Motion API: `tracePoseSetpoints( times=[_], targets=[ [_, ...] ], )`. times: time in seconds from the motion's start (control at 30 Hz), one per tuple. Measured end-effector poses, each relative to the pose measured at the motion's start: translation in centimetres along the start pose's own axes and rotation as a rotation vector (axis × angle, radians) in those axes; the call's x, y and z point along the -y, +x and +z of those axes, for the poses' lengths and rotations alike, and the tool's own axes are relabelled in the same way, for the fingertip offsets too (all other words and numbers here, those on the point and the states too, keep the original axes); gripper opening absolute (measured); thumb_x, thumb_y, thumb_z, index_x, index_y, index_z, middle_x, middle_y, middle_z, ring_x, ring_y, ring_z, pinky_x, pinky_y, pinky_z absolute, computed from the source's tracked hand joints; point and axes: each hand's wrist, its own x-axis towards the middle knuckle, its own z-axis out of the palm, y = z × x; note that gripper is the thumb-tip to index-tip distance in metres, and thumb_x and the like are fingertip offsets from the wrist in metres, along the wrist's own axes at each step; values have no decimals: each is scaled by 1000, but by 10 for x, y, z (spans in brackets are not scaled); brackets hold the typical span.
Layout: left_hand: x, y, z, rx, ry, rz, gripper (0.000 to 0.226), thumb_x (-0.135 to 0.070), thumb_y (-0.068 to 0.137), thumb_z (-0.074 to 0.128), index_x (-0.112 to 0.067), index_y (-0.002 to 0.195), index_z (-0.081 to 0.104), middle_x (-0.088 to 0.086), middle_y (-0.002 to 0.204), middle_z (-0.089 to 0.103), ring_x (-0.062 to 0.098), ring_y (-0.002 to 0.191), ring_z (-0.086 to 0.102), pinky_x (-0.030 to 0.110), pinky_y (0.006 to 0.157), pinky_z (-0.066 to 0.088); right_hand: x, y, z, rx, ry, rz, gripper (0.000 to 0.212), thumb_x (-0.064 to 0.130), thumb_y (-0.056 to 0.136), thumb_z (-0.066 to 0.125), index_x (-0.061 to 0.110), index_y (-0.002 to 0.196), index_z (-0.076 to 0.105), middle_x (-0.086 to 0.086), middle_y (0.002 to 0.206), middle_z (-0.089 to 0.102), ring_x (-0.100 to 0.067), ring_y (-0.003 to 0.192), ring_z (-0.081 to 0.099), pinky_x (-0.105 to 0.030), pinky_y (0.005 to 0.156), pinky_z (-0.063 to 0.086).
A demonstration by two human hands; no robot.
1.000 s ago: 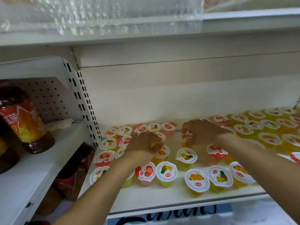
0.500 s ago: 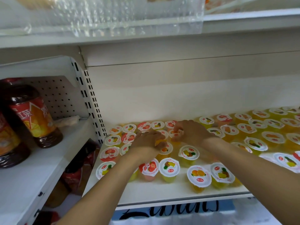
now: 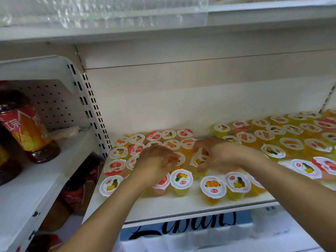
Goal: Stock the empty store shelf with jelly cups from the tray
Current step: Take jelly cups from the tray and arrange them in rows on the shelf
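Observation:
Many jelly cups with white fruit-printed lids stand in rows on the white shelf [image 3: 163,206]. My left hand [image 3: 154,163] sits over the left group, its fingers curled round an orange jelly cup [image 3: 177,159]. My right hand [image 3: 216,155] is just to its right, fingers and thumb curled round a yellow pineapple jelly cup [image 3: 200,160]. In the front row stand a pineapple cup [image 3: 181,180] and an orange cup [image 3: 213,187]. More cups fill the shelf's right side [image 3: 291,142]. The tray is not in view.
A white slotted upright [image 3: 91,113] divides this shelf from the left bay, where dark tea bottles [image 3: 27,124] stand on a white shelf. Another shelf with clear plastic packaging [image 3: 101,11] hangs overhead. A white box with black lettering [image 3: 183,226] lies below.
My right hand has moved left from the middle cups toward my left hand and now holds a pineapple cup. My left hand has stayed over the left group. The view has shifted.

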Motion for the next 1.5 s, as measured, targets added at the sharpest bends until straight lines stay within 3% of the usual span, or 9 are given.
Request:
tracePoseSetpoints(
  times=[0.27,0.6,0.7,0.77,0.83,0.9,0.97,1.13,1.5],
  targets=[
    [-4,-1,-3,-14,-27,-10,28,-44,94,52,-36,116,67,-14,128,60,12,122,46,32,102,35,1,21,21,-180,94,-11,39,48,77,70,28,105,53,7,105,58,-14,91,54,-29,75,47],
    [-10,-2,-7,0,3,-17,29,-43,96,50,-35,119,65,-11,132,58,14,122,46,33,102,38,6,12,26,-229,91,30,41,51,80,68,26,110,56,4,110,59,-16,92,56,-30,78,49],
    [-12,-9,-9,-32,-45,-13,30,-43,96,49,-35,120,65,-10,134,57,16,123,47,37,104,39,6,-1,24,-288,101,3,42,56,81,64,32,115,59,5,122,54,-17,101,57,-30,84,48],
    [-13,-18,-6,-94,-146,33,32,-46,93,48,-35,114,68,-11,125,63,15,116,53,40,98,45,3,-17,22,-313,169,-84,38,62,79,62,40,110,64,12,120,56,-14,107,56,-33,91,47],
    [-18,-31,-2,-127,-213,118,35,-52,89,46,-35,106,71,-15,111,68,11,105,58,40,91,48,-1,-36,21,-240,160,-150,48,77,68,58,48,106,64,20,117,58,-9,115,52,-37,100,41],
    [-24,-40,1,-129,-193,192,36,-56,87,47,-35,101,73,-18,106,69,6,101,57,38,91,45,-4,-54,24,-131,44,-128,63,88,55,54,58,111,58,21,122,54,-10,123,42,-42,106,31],
    [-29,-48,2,-122,-142,197,40,-63,82,51,-37,106,70,-21,112,65,6,108,51,36,97,37,-6,-68,28,-85,-63,-86,69,80,58,63,55,121,53,19,126,52,-10,124,33,-40,106,25],
    [-34,-54,3,-118,-46,135,45,-54,78,70,-38,119,64,-16,122,60,11,117,44,33,102,29,1,-72,45,-290,-166,-52,54,55,73,68,43,124,53,13,119,61,-15,113,42,-33,98,27],
    [-44,-59,9,-194,98,-12,38,-64,77,62,-38,104,67,-20,117,61,7,124,39,39,113,9,7,-54,62,-472,-192,-38,39,53,81,62,34,114,55,7,110,63,-18,108,49,-34,94,32]
  ],
)
